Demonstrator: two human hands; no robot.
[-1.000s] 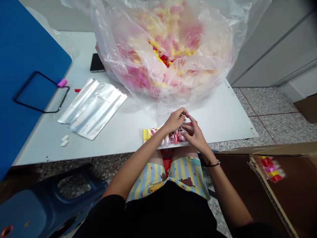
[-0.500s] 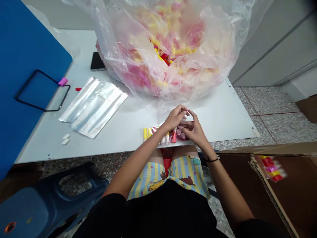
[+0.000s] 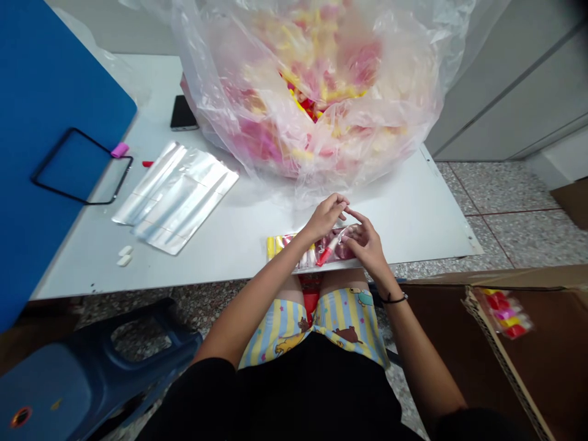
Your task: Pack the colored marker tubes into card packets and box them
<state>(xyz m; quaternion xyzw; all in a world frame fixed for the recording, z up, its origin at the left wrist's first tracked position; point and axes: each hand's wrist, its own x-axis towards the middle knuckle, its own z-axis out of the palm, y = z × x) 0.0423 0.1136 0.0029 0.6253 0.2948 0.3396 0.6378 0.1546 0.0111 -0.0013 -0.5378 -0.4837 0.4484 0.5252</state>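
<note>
A clear plastic packet of small tubes in yellow, pink and red (image 3: 312,250) lies at the near edge of the white table (image 3: 395,226). A red-capped tube (image 3: 325,254) sits slanted inside it. My right hand (image 3: 365,242) rests on the packet's right part with its fingers apart. My left hand (image 3: 326,217) is just above the packet's middle, its fingers curled together, and nothing shows in them. The fingertips of my two hands nearly meet. The left hand hides part of the packet.
A large clear bag of colourful packets (image 3: 312,92) fills the table's far side. To the left lie silver foil sheets (image 3: 174,199), a phone (image 3: 182,113), a blue board (image 3: 55,122) and small white pieces (image 3: 124,256). A cardboard box (image 3: 478,349) stands at lower right.
My hands have moved apart, with the right hand shifting right and uncovering more of the packet. The red-capped tube now lies more slanted.
</note>
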